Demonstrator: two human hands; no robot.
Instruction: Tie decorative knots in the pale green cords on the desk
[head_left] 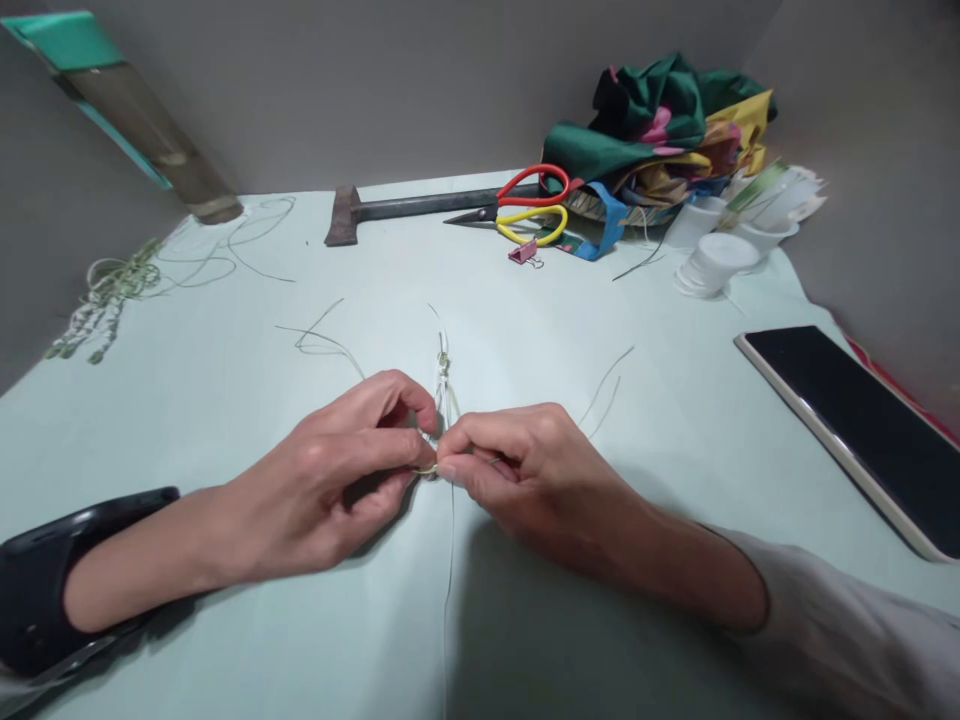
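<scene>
In the head view a small knotted cord piece (443,375), white and pale green, lies in the middle of the table with its far end pointing away from me. My left hand (352,460) bends over its near end, fingers closed around a loop of the thin cord. Thumb and forefinger of my right hand (525,455) pinch the cord right beside the left fingertips. One strand (450,600) runs straight down toward me. Loose cord ends stick out beyond both hands. The exact knot between the fingers is hidden.
Behind lie a hammer (345,215), scissors (532,205) with red and yellow handles, and a pink binder clip (523,252). Cloth (667,130) and white spools (716,262) are back right, a phone (855,430) right. Finished-looking cords (112,290) and a bottle (150,130) stand left.
</scene>
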